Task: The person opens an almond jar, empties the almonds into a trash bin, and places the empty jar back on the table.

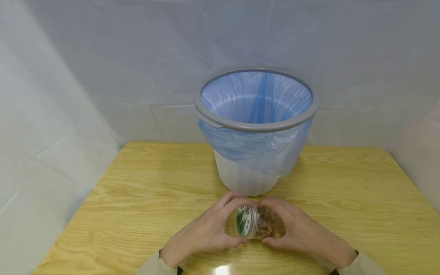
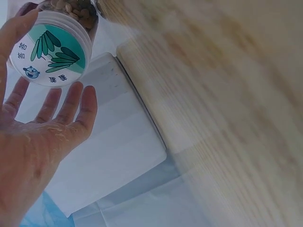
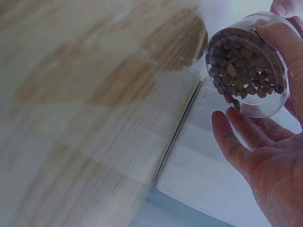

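head view: jar (image 1: 266,223) lies on its side just in front of the lined bin (image 1: 256,127), at or just over the table (image 1: 137,183) — can't tell if it's touching. l. hand (image 1: 214,226) curls abt the lid (image 1: 243,222), r. hand (image 1: 298,226) abt the clear body; both part-open, thumb & fingers apart by approx. jar width. r. wrist view shows brown nut-like pcs (image 3: 236,71) inside. we judge step in hand = two-handed hold, lid fitted. next move, in our opinion, calls for firm, even grip at both ends — round sides may roll.
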The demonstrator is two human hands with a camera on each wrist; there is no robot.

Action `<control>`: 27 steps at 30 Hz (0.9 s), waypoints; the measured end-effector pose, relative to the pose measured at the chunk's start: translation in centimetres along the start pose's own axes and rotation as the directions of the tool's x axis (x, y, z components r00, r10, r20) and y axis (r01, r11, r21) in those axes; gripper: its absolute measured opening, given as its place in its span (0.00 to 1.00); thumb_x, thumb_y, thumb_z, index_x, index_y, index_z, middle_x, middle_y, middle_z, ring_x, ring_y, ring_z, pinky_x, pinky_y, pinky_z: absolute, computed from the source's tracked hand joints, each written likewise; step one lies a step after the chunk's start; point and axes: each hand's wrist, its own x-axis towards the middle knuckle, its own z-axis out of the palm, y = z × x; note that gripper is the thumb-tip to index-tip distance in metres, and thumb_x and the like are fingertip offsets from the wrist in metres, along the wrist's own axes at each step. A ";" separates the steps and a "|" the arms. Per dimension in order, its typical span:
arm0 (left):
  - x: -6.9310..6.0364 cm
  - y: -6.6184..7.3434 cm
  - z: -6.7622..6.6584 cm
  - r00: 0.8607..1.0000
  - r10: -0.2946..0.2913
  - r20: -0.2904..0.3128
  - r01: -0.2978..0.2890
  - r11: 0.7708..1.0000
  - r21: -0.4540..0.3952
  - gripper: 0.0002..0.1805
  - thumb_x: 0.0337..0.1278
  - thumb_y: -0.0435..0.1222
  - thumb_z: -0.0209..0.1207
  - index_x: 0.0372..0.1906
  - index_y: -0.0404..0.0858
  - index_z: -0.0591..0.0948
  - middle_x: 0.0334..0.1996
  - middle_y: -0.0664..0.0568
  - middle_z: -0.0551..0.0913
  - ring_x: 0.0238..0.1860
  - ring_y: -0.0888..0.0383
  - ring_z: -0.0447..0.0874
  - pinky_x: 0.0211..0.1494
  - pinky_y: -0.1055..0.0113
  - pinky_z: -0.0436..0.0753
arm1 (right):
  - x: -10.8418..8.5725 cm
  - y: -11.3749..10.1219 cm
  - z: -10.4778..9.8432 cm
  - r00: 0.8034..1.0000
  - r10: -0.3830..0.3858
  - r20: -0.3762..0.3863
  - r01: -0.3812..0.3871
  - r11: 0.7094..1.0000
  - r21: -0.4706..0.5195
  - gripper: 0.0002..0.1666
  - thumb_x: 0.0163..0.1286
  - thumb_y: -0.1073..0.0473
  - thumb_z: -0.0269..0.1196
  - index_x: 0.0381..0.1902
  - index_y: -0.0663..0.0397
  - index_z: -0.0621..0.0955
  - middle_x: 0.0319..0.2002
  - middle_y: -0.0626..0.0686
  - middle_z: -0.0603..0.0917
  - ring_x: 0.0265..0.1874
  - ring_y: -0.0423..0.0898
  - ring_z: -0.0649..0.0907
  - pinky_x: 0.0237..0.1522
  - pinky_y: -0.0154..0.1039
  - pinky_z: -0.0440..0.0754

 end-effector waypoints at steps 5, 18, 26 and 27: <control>0.0 0.1 0.0 0.999 -0.035 0.010 0.035 0.999 0.001 0.46 0.44 0.43 0.77 0.71 0.60 0.68 0.65 0.63 0.68 0.64 0.64 0.74 0.69 0.63 0.78 | 0.0 0.0 0.0 1.000 -0.011 -0.008 0.011 1.000 0.002 0.49 0.50 0.48 0.81 0.68 0.45 0.72 0.59 0.45 0.81 0.56 0.44 0.83 0.55 0.44 0.86; 0.0 0.2 -0.1 0.998 -0.053 0.017 0.052 0.999 0.012 0.46 0.45 0.45 0.77 0.72 0.60 0.67 0.65 0.62 0.68 0.62 0.64 0.75 0.68 0.62 0.79 | -0.1 -0.1 0.0 1.000 0.003 0.000 -0.003 1.000 0.013 0.50 0.50 0.48 0.81 0.68 0.45 0.71 0.60 0.45 0.80 0.57 0.44 0.83 0.57 0.46 0.85; 0.0 0.3 -0.1 0.998 -0.057 0.015 0.056 0.998 0.018 0.47 0.45 0.45 0.76 0.72 0.59 0.67 0.64 0.62 0.69 0.62 0.64 0.75 0.68 0.63 0.79 | -0.1 -0.1 -0.1 0.999 0.034 0.019 -0.034 0.999 0.021 0.48 0.52 0.45 0.80 0.69 0.42 0.71 0.61 0.45 0.80 0.58 0.44 0.83 0.57 0.45 0.85; 0.0 0.3 -0.1 0.998 -0.059 0.014 0.058 0.998 0.020 0.47 0.44 0.45 0.76 0.72 0.59 0.67 0.64 0.62 0.69 0.62 0.64 0.75 0.68 0.63 0.79 | -0.1 -0.1 -0.1 0.999 0.033 0.018 -0.033 0.999 0.023 0.48 0.52 0.45 0.80 0.69 0.42 0.71 0.61 0.45 0.80 0.58 0.44 0.83 0.57 0.45 0.85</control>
